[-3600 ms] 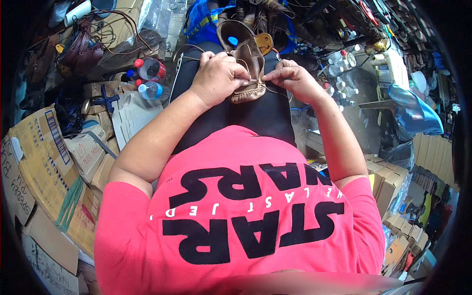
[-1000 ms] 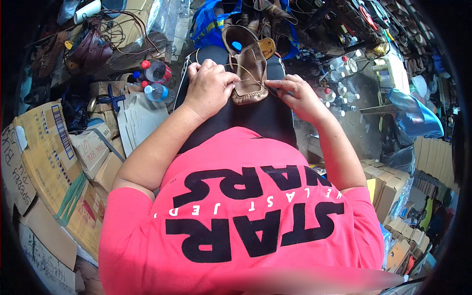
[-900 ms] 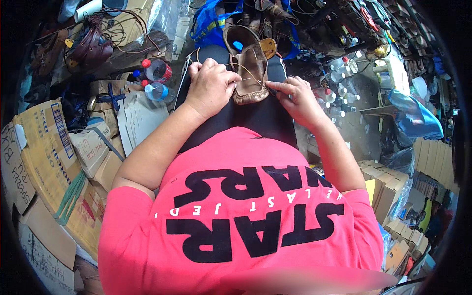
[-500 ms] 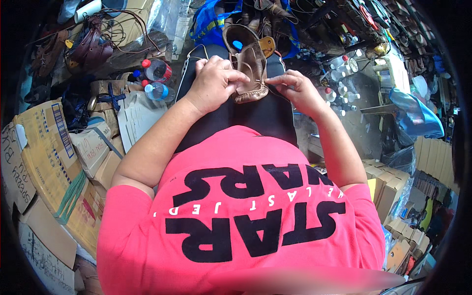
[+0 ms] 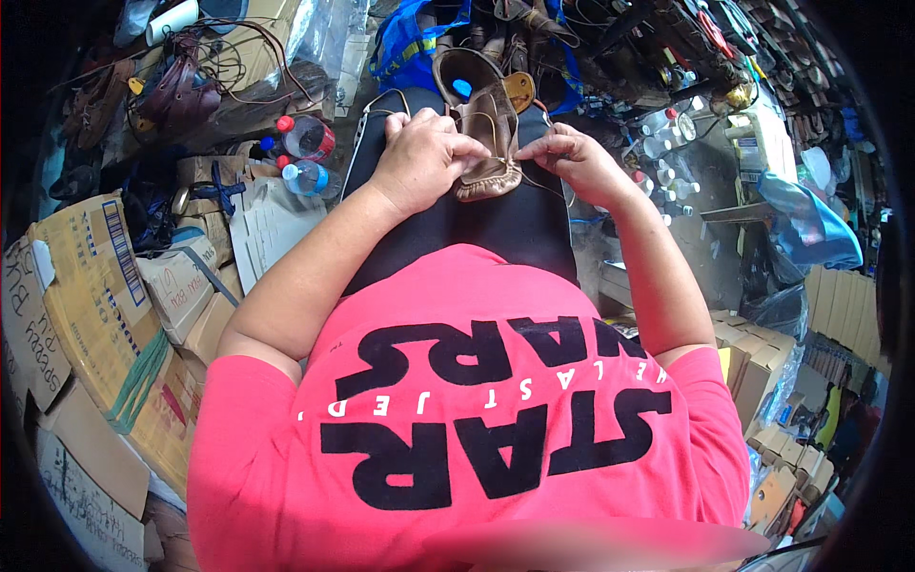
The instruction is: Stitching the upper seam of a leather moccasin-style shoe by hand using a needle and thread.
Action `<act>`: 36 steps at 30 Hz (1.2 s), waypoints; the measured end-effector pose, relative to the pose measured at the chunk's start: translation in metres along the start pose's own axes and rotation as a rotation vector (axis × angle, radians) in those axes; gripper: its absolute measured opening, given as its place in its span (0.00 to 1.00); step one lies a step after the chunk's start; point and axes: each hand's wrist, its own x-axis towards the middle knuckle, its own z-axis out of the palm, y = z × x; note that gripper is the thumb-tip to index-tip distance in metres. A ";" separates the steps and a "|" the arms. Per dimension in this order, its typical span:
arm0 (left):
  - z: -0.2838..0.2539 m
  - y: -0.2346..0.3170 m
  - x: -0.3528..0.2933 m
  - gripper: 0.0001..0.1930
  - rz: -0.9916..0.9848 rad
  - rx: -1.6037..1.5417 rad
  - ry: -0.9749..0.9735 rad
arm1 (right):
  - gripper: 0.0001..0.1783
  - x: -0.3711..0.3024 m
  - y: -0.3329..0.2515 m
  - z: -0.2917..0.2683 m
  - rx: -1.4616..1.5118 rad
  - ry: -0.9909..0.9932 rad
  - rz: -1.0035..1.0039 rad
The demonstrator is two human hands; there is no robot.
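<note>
A brown leather shoe upper [image 5: 490, 187] with a gathered, puckered toe rests on my dark-clothed lap, its toe toward me. My left hand [image 5: 419, 162] reaches over its left edge, thumb and forefinger pinched on a pale thread at the toe opening. My right hand [image 5: 577, 164] is closed at the right edge, fingertips pinched where the thread comes through the leather. Any needle is too small to make out. A loop of pale thread curves inside the upper, and more trails beside both hands. A tan tab [image 5: 519, 91] stands out near the heel end.
Beyond my knees lies a blue bag [image 5: 405, 57] beside dark leather pieces. Plastic bottles [image 5: 310, 177] stand at the left, and several more [image 5: 667, 176] at the right. Cardboard boxes [image 5: 105, 286] are stacked on the left. A blue plastic sheet [image 5: 810, 224] hangs at the right.
My left hand has shifted slightly right, its fingertips now closer to the right edge of the upper. My right hand stays at that edge, moved only a little.
</note>
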 end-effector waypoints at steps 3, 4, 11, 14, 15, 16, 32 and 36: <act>0.003 -0.002 0.003 0.08 0.031 -0.029 -0.005 | 0.24 -0.001 -0.005 -0.002 0.109 -0.040 0.044; 0.004 -0.004 0.005 0.08 0.061 -0.048 -0.004 | 0.24 0.000 -0.004 -0.002 0.109 -0.041 0.043; -0.002 -0.011 0.036 0.04 0.279 0.032 -0.131 | 0.20 0.007 0.005 -0.005 0.012 -0.072 -0.037; -0.005 -0.007 0.026 0.05 0.242 0.061 -0.124 | 0.23 0.001 -0.006 -0.004 -0.001 -0.050 0.015; -0.004 -0.006 0.022 0.06 0.203 0.059 -0.104 | 0.23 -0.001 -0.008 -0.002 0.008 -0.035 0.027; -0.001 -0.005 0.018 0.07 0.184 0.045 -0.083 | 0.23 -0.002 -0.007 -0.001 0.009 -0.034 0.026; -0.004 0.001 0.011 0.08 0.127 -0.083 -0.050 | 0.18 -0.008 -0.004 0.005 -0.072 0.007 -0.008; 0.002 -0.006 0.002 0.09 0.044 -0.017 0.007 | 0.15 -0.008 0.001 0.007 -0.065 0.036 0.008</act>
